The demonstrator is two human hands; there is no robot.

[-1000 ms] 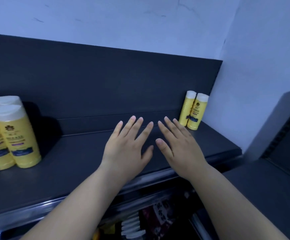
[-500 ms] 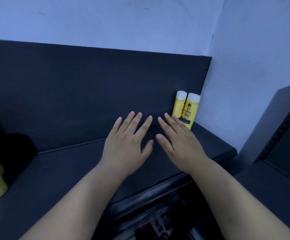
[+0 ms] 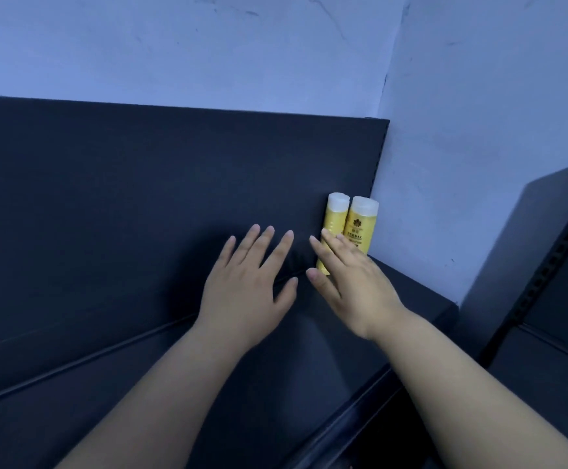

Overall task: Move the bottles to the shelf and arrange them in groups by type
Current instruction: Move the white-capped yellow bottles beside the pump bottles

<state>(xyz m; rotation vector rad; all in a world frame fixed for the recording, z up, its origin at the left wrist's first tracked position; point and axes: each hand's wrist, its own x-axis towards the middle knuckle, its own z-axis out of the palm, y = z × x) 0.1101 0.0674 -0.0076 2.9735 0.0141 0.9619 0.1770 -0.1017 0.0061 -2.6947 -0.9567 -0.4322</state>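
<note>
Two slim yellow bottles with pale caps stand upright side by side at the back right corner of the dark shelf: the left bottle and the right bottle. My right hand is flat with fingers spread, its fingertips overlapping the lower parts of both bottles; whether it touches them I cannot tell. My left hand hovers over the shelf just left of it, fingers apart, holding nothing.
The shelf's dark back panel rises behind the hands. A pale wall closes the corner on the right. Another dark shelf unit stands at the far right. The shelf's front lip runs below my right forearm.
The view has swung right, so the group of larger yellow bottles at the left has left the frame. Both hands have moved toward the two slim bottles, the right hand now overlapping them.
</note>
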